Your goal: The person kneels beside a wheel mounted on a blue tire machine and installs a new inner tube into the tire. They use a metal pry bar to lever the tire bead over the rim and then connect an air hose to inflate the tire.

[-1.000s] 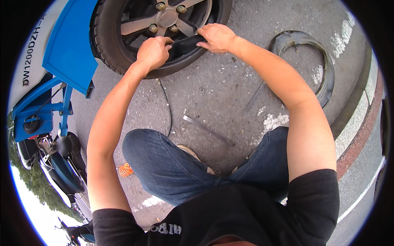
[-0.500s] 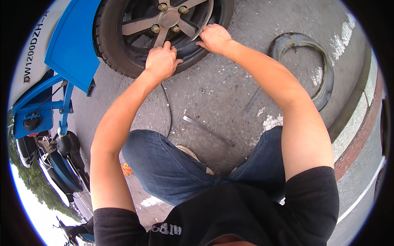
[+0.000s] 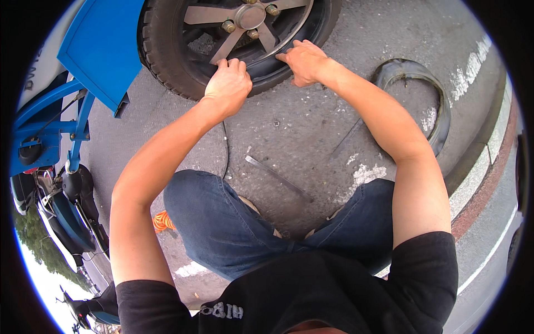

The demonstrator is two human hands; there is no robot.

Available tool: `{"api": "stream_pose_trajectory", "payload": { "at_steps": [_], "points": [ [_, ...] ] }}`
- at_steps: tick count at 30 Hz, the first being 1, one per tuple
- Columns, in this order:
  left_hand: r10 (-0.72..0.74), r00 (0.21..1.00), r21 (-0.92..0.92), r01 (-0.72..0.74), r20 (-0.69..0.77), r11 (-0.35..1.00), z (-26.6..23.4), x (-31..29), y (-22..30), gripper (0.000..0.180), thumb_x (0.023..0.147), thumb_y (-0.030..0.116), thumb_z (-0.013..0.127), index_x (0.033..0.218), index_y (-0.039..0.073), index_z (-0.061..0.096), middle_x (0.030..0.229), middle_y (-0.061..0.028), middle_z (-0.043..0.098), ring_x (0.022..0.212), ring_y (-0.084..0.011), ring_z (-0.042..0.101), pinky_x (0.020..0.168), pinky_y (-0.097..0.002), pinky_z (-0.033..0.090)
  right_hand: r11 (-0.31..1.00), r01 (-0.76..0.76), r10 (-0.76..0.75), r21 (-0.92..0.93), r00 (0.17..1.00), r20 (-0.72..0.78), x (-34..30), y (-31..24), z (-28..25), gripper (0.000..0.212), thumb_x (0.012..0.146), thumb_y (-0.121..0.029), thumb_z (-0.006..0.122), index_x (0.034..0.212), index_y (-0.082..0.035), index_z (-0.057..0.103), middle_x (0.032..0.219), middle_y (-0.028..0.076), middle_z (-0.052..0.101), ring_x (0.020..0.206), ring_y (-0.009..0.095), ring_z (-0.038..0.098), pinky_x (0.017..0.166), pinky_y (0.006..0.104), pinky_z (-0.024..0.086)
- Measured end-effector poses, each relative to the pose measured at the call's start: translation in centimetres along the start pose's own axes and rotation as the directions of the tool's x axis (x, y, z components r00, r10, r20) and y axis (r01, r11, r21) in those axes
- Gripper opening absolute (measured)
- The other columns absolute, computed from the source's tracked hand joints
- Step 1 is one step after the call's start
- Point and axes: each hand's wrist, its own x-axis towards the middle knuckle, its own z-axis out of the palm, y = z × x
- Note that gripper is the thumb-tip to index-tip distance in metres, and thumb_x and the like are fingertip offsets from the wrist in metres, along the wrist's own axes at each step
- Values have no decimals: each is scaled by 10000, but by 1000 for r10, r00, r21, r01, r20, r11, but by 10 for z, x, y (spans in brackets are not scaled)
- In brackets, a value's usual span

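Note:
A wheel with a black tyre [image 3: 165, 72] and a spoked metal rim [image 3: 228, 44] is at the top of the view. Between my hands a dark inner tube [image 3: 268, 70] lies along the gap between rim and tyre. My left hand [image 3: 229, 82] has its fingers curled over the rim's lower edge, closed on the tube there; the fingertips are partly hidden. Farther right along the same edge, my right hand [image 3: 307, 62] is bent with fingers and thumb against the tube and rim.
A second black tube [image 3: 443, 119] lies on the pavement at right. Two flat metal bars, one a tyre lever [image 3: 278, 177], the other a thin dark strip [image 3: 346, 137], lie before me. A black cable [image 3: 226, 150], orange coil [image 3: 163, 221], blue fender [image 3: 103, 47] and parked scooters [image 3: 69, 217] are left.
The view has shifted, so the wheel sits higher and more to the right. My right hand has slid along the rim edge and curled its fingers; my left hand stays at the edge.

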Motion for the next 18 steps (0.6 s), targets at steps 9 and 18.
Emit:
{"api": "stream_pose_trajectory", "payload": {
  "at_steps": [9, 18],
  "points": [
    [104, 994, -3, -105, -43, 995, 15, 10, -1, 142, 735, 137, 728, 851, 59, 747, 877, -113, 670, 909, -248, 643, 869, -372, 421, 998, -8, 11, -61, 999, 48, 27, -13, 9, 705, 757, -151, 692, 1456, -149, 599, 1221, 63, 727, 1192, 274, 630, 982, 419, 474],
    [29, 999, -6, -29, -37, 1000, 14, 18, 8, 165, 731, 143, 728, 871, 59, 754, 891, -111, 682, 904, -237, 655, 881, -363, 427, 951, 55, -11, 304, 989, -146, 23, -20, 21, 511, 755, -126, 684, 1266, -137, 698, 1125, 145, 746, 1129, 327, 683, 963, 439, 511]
  ]
}}
